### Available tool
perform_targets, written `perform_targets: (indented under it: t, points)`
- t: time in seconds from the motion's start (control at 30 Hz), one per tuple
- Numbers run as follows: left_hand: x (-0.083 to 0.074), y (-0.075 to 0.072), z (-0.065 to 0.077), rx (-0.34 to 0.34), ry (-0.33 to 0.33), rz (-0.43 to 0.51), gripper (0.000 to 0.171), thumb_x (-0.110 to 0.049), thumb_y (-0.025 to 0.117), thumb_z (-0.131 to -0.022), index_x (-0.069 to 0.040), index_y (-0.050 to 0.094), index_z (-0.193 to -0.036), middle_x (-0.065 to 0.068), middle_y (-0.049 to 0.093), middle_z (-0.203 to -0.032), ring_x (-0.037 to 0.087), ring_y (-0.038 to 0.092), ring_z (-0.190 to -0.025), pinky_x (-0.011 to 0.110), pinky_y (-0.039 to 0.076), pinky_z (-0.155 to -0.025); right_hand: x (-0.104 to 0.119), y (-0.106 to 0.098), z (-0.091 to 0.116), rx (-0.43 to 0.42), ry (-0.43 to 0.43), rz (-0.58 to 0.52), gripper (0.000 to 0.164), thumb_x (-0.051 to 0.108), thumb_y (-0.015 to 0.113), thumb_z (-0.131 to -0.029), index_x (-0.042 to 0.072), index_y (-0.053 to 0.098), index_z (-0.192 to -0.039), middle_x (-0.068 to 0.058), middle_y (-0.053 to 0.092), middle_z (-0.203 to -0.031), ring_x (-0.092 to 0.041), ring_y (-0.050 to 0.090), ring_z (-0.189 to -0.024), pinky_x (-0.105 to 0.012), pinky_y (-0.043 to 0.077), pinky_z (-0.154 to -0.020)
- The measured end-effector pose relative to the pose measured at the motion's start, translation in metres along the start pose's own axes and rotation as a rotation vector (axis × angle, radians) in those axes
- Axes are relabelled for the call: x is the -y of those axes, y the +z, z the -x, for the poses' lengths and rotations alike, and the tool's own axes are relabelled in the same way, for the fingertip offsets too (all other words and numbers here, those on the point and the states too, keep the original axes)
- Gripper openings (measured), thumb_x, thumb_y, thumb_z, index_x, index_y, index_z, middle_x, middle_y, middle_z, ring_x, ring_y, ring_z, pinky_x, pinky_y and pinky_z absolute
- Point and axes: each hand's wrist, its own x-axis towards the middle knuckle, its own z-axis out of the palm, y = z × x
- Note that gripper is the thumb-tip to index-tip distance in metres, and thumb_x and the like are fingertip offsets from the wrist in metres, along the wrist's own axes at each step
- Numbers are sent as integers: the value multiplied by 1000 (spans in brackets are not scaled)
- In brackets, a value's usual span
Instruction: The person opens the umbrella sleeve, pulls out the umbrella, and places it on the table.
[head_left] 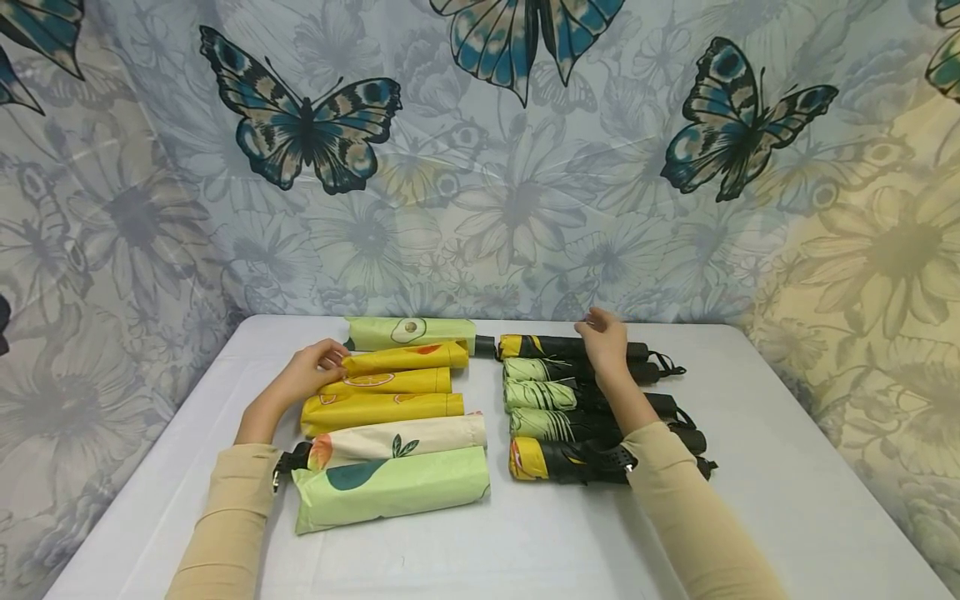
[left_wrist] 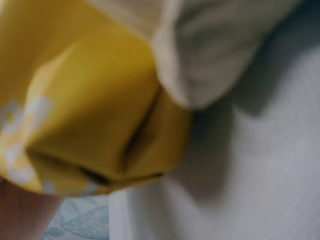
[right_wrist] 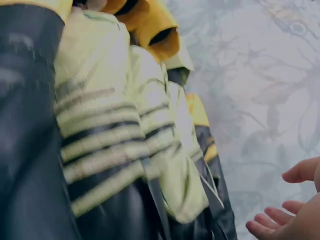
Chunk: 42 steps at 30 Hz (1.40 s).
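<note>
In the head view my left hand (head_left: 311, 367) holds the left end of the rearmost yellow umbrella sleeve (head_left: 408, 357), fingers curled at its edge. Yellow fabric (left_wrist: 100, 100) fills much of the left wrist view, where only a bit of that hand shows at the lower left corner. My right hand (head_left: 603, 340) hovers by the rearmost black-and-yellow folded umbrella (head_left: 555, 347) in the right row. From the right wrist, the thumb and fingers of the right hand (right_wrist: 292, 215) are spread apart and hold nothing, beside the light green and black umbrellas (right_wrist: 100, 120).
Two more yellow sleeves (head_left: 382, 408), a cream one (head_left: 405, 439) and a light green one (head_left: 397, 490) lie in front. Behind lies an avocado-print sleeve (head_left: 375, 333) with a black end. Another black-and-yellow umbrella (head_left: 528, 459) ends the right row. Patterned cloth (head_left: 510, 208) hangs behind the table.
</note>
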Motion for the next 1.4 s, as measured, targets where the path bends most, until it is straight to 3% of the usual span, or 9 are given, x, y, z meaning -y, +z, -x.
perform_targets:
  t: [0.3, 0.57, 0.73, 1.07, 1.4]
  points:
    - [-4, -3, 0, -22, -3, -12, 39, 3, 45, -98, 1, 44, -137, 27, 57, -123, 43, 59, -111, 46, 55, -84, 2, 28, 6, 52, -14, -60, 53, 9, 52, -99, 1, 36, -149, -21, 43, -148, -34, 40, -139, -45, 37, -116]
    - [-12, -13, -16, -85, -63, -75, 50, -19, 46, -104, 4, 32, -146, 31, 47, -135, 47, 48, -125, 59, 45, -102, 12, 56, 17, 97, -59, -81, 52, 11, 54, -98, 1, 39, -147, -20, 45, -147, -34, 43, -137, -45, 40, -114]
    - [-12, -15, -29, -42, -93, -63, 61, -29, 47, -104, 3, 24, -151, 32, 38, -145, 48, 39, -133, 61, 38, -108, 15, 76, 23, 126, -76, -77, 51, 9, 54, -98, -1, 40, -146, -21, 46, -146, -35, 45, -135, -45, 42, -113]
    - [-7, -6, -44, 13, -99, 10, 70, -32, 48, -104, 3, 14, -154, 32, 26, -153, 48, 29, -141, 62, 33, -113, 8, 109, 32, 184, -68, -122, 49, 9, 57, -97, -1, 44, -143, -21, 50, -143, -34, 48, -134, -44, 45, -110]
    - [-3, 1, -48, 44, -103, 107, 79, -34, 51, -102, -1, 4, -156, 31, 19, -157, 48, 27, -142, 59, 33, -114, 6, 127, 36, 276, -36, -36, 57, 13, 54, -99, 0, 33, -150, -20, 33, -156, -35, 30, -146, -47, 36, -117]
